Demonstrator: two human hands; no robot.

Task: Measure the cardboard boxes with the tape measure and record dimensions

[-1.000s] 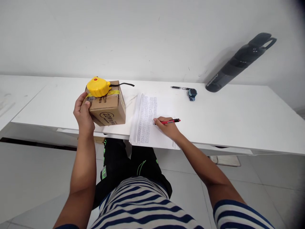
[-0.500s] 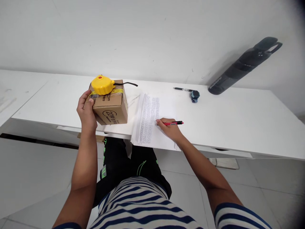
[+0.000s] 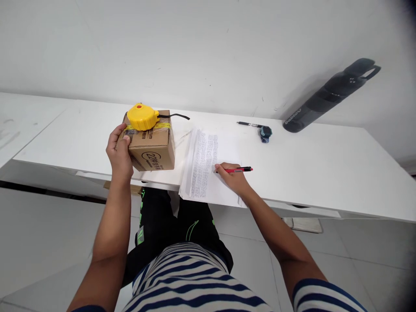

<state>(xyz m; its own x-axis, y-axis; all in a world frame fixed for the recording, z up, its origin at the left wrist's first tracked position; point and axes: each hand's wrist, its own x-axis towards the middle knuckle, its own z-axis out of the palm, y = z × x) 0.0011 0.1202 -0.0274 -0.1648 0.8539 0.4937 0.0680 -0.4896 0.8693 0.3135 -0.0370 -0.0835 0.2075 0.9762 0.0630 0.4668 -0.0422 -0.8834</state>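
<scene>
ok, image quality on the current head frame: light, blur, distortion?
Head view: soft light, faint shadow beside the tall dark cylindrical bottle on the pale, plain wall; same view, bottle slants outward, probably wide-angle stretch; same view, writing on the stacked white paper sheets is illegible; same view, top-right corner goes dark.

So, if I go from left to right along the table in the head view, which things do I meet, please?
Left hand → cardboard box → written sheets → small watch → dark bottle.
</scene>
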